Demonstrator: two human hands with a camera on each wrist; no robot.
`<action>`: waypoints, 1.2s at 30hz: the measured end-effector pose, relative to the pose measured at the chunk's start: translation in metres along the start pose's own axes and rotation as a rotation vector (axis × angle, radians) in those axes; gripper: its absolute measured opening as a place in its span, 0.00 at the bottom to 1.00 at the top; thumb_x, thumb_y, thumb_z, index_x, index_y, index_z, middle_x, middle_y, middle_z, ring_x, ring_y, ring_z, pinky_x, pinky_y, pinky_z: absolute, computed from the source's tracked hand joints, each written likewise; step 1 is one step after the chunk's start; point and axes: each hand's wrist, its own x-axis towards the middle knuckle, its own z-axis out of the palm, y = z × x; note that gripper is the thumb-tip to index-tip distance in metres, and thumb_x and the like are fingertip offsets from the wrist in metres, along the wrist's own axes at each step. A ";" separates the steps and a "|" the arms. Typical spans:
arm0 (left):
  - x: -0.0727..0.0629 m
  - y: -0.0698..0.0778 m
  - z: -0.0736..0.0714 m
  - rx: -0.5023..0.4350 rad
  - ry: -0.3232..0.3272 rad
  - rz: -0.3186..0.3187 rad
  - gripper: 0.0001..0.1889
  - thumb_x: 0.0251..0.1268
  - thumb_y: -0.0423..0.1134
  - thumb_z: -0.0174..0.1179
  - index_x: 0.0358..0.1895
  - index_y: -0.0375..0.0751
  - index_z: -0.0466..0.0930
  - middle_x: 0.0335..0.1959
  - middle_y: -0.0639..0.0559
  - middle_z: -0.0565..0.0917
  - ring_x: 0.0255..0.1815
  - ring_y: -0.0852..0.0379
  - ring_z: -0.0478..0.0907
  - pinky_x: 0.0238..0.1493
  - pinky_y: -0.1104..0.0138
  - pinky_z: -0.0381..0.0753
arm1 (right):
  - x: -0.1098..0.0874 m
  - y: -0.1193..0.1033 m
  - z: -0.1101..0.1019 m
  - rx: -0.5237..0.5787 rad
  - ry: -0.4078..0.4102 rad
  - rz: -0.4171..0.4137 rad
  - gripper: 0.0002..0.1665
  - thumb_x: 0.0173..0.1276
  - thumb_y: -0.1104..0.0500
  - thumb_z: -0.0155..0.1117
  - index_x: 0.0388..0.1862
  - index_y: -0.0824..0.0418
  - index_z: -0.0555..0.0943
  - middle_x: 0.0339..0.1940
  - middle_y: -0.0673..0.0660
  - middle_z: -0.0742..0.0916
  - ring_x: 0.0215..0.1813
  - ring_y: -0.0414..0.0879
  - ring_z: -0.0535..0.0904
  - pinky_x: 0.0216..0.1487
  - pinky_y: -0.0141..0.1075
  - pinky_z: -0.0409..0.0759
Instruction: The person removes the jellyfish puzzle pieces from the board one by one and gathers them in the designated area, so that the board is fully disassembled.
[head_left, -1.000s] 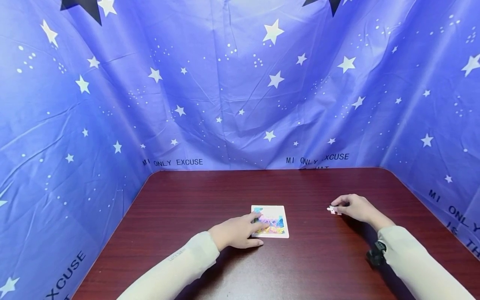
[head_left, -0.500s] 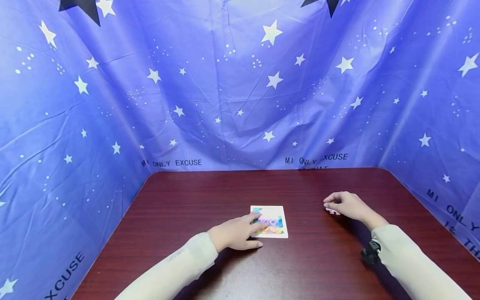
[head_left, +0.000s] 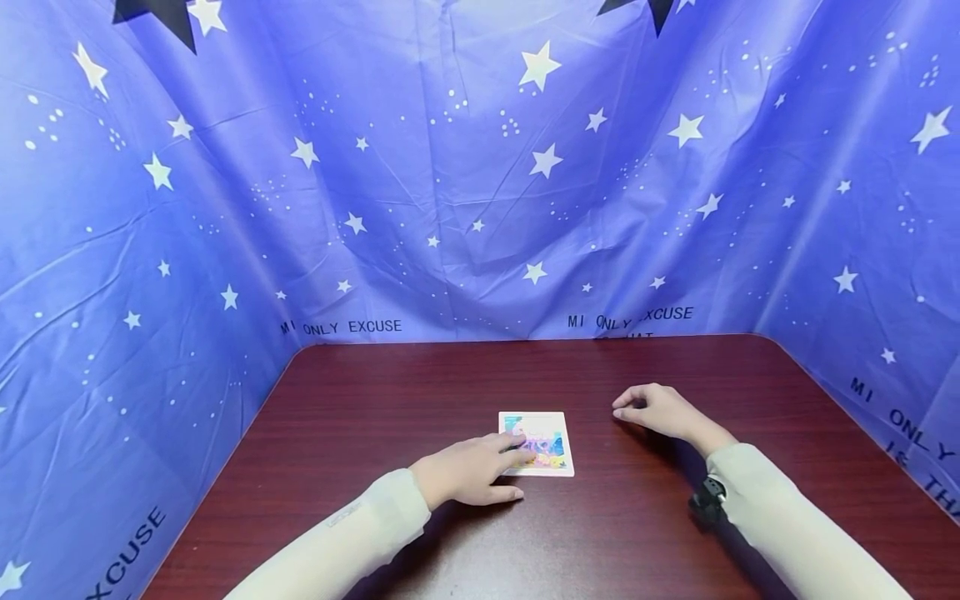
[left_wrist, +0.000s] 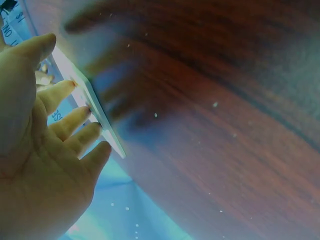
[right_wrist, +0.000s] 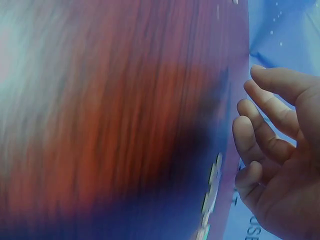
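Note:
A square jigsaw puzzle board [head_left: 567, 454] with a white border and a colourful picture lies on the table in the head view. My left hand [head_left: 471, 472] rests its spread fingers on its left part, the thumb off its near edge. The board's thin edge [left_wrist: 111, 132] shows beyond those fingers in the left wrist view. To the right of the board, my right hand [head_left: 666, 412] hovers with thumb and forefinger tips together; I cannot tell whether a piece is between them. In the right wrist view, several puzzle pieces [right_wrist: 212, 185] lie on the table near its curled fingers.
The dark red wood-grain table [head_left: 390, 392] has rounded far corners. Blue curtains [head_left: 450, 208] with white stars enclose it at the back and both sides. A black wrist camera [head_left: 707, 502] is strapped at my right sleeve.
My right hand has moved left from the loose pieces toward the board, and those pieces no longer show in the head view. My left hand stays on the board.

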 end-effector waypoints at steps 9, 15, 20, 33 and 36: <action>-0.003 0.004 -0.001 0.035 0.005 0.014 0.31 0.75 0.58 0.53 0.75 0.52 0.67 0.75 0.48 0.66 0.75 0.52 0.62 0.72 0.61 0.63 | 0.012 -0.025 0.017 0.002 -0.036 -0.042 0.11 0.67 0.54 0.69 0.44 0.57 0.88 0.21 0.46 0.80 0.28 0.41 0.74 0.40 0.41 0.73; -0.004 0.007 -0.003 0.019 -0.008 0.004 0.31 0.74 0.59 0.54 0.75 0.52 0.68 0.74 0.48 0.67 0.74 0.51 0.64 0.70 0.63 0.65 | 0.022 -0.041 0.030 0.016 -0.052 -0.091 0.09 0.66 0.54 0.69 0.42 0.56 0.88 0.25 0.45 0.83 0.30 0.41 0.74 0.39 0.40 0.74; -0.001 0.006 -0.003 0.029 -0.035 -0.016 0.31 0.73 0.61 0.54 0.74 0.54 0.69 0.74 0.50 0.67 0.73 0.53 0.65 0.69 0.64 0.67 | 0.030 -0.055 0.042 0.025 -0.069 -0.117 0.09 0.66 0.53 0.69 0.42 0.54 0.89 0.32 0.44 0.86 0.34 0.41 0.75 0.40 0.39 0.75; 0.002 0.004 0.000 0.067 -0.028 0.001 0.31 0.72 0.62 0.54 0.73 0.52 0.70 0.74 0.48 0.68 0.72 0.54 0.66 0.68 0.65 0.67 | 0.040 -0.090 0.067 0.059 -0.135 -0.206 0.13 0.66 0.59 0.67 0.47 0.61 0.88 0.39 0.48 0.90 0.39 0.39 0.80 0.43 0.37 0.79; 0.001 0.005 -0.002 0.057 -0.029 0.002 0.31 0.73 0.61 0.54 0.73 0.52 0.71 0.74 0.48 0.67 0.73 0.55 0.65 0.68 0.65 0.68 | 0.042 -0.094 0.071 0.075 -0.140 -0.204 0.13 0.66 0.61 0.65 0.47 0.62 0.88 0.39 0.49 0.90 0.39 0.39 0.81 0.41 0.36 0.80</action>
